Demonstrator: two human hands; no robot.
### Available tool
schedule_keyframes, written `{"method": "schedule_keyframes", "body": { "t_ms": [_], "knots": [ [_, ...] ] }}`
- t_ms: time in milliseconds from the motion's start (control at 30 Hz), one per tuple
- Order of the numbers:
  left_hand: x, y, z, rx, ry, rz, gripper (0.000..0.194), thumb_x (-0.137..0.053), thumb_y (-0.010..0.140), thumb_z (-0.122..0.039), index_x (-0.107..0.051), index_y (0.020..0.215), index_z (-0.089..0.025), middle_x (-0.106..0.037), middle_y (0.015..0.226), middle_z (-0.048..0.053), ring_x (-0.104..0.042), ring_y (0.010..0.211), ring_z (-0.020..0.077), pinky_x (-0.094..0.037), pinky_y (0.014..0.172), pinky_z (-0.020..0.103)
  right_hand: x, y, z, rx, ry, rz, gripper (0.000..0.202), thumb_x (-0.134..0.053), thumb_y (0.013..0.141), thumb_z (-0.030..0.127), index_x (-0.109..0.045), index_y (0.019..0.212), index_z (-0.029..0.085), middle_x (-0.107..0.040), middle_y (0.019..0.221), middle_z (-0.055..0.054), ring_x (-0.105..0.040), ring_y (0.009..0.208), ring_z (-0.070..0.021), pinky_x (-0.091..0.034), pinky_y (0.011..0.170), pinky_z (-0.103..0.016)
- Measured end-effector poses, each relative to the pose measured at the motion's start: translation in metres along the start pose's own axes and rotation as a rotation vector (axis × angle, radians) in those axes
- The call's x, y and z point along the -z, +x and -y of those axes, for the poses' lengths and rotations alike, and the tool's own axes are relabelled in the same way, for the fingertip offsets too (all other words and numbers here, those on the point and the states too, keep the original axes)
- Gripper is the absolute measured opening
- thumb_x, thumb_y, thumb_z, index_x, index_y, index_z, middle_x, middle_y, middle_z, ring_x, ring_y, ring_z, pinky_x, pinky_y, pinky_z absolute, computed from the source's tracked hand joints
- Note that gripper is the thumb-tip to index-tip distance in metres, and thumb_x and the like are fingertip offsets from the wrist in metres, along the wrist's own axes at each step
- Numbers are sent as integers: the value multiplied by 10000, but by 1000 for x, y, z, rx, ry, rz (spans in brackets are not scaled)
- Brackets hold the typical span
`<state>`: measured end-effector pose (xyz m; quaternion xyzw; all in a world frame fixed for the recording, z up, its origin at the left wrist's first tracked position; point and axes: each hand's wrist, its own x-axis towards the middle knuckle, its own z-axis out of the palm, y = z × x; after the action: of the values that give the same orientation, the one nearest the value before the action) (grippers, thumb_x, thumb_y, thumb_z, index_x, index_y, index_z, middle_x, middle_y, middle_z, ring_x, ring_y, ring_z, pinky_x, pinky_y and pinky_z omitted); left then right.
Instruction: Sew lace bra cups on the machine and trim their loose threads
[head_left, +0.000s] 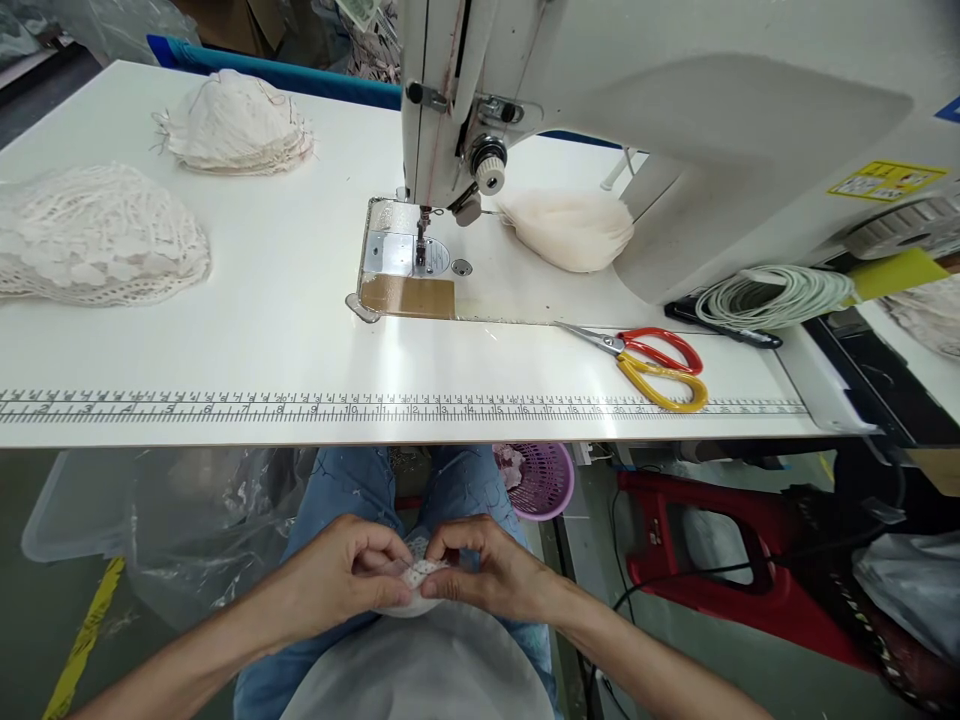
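Note:
Over my lap, a small white lace piece (pixel 418 572) is pinched between both hands, and its lower edge shows below the fingers. My left hand (pixel 367 568) grips its left side between thumb and fingers. Gripping the right side, my right hand (pixel 480 570) has thumb and forefinger pressed together close to the left one. Much of the piece is hidden by the fingers. Beyond the table edge stands a sewing machine (pixel 645 90) with its presser foot (pixel 421 240) over the metal needle plate (pixel 394 253).
Stacks of white lace (pixel 105 235) and white fabric pieces (pixel 236 125) lie at the left. Cream cups (pixel 570 230) sit under the machine arm. Scissors (pixel 660 365) and coiled cord (pixel 772 298) lie at the right. Below are a purple basket (pixel 551 482) and red stool (pixel 645 545).

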<state>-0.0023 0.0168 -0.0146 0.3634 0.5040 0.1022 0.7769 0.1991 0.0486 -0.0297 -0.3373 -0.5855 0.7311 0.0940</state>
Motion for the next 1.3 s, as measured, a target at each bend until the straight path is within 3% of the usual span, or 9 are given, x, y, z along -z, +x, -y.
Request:
{"method": "schedule_keyframes", "body": {
  "t_ms": [100,300,433,633,867,1000,1067,1167,1300],
  "knots": [
    [-2,1,3,8,-3,-28,322,-704,676,-370,-629,918,-173,-586,601,-39,-461,572,124,-331,578,213,-1,0,2,51,-70,5,307,-624,800,447,-653,766,144,-551,682,8,-438,597,-88,-319,540,-202],
    [-7,6,4,-14,43,-59,298,-697,666,-423,-588,634,-148,-384,455,-80,-270,466,81,-194,462,220,-3,-2,3,50,-207,-3,306,-623,804,443,-624,746,143,-538,663,9,-430,569,-87,-294,504,-198],
    [-5,8,4,-24,-26,-52,361,-716,639,-478,-582,644,-143,-437,498,-60,-314,493,86,-232,482,220,0,-4,2,15,-186,-38,312,-659,770,455,-627,757,145,-547,655,12,-466,595,-97,-324,520,-194],
    [-6,5,0,-17,-96,-30,486,-698,645,-585,-442,621,-172,-378,519,-82,-278,509,75,-191,477,207,5,-8,2,14,-133,-33,316,-614,805,462,-645,792,148,-574,695,-1,-491,618,-102,-357,541,-194],
    [-9,7,0,-10,-166,12,487,-710,663,-560,-621,866,-126,-470,556,-55,-302,508,73,-200,478,211,7,-12,8,72,-232,-67,221,-556,865,345,-636,784,155,-583,692,-4,-510,622,-106,-384,564,-201],
    [-7,8,-7,-2,-137,6,470,-713,656,-548,-685,813,-106,-548,616,-3,-387,564,96,-254,522,220,46,-48,45,123,-482,-174,174,-542,883,300,-630,787,185,-628,728,-18,-565,673,-134,-427,618,-230],
    [-5,9,-8,12,-115,5,469,-720,644,-548,-683,809,-110,-560,624,-1,-395,564,96,-254,521,217,80,-71,66,202,-689,-373,107,-539,886,276,-620,850,216,-632,790,-27,-580,723,-153,-442,661,-257],
    [-4,11,-7,-10,-98,-9,460,-719,639,-559,-651,778,-125,-543,603,-20,-376,538,85,-231,496,207,135,-94,81,253,-1087,-844,180,-508,895,304,-569,1058,259,-596,1030,-82,-533,1003,-253,-392,885,-385],
    [-4,10,-6,-32,-127,23,445,-708,663,-555,-608,780,-138,-531,582,-37,-349,510,74,-207,479,202,186,-91,73,199,-1280,-787,283,-408,920,366,-519,1155,255,-544,1130,-144,-466,1078,-333,-356,908,-497]
  ]
}}
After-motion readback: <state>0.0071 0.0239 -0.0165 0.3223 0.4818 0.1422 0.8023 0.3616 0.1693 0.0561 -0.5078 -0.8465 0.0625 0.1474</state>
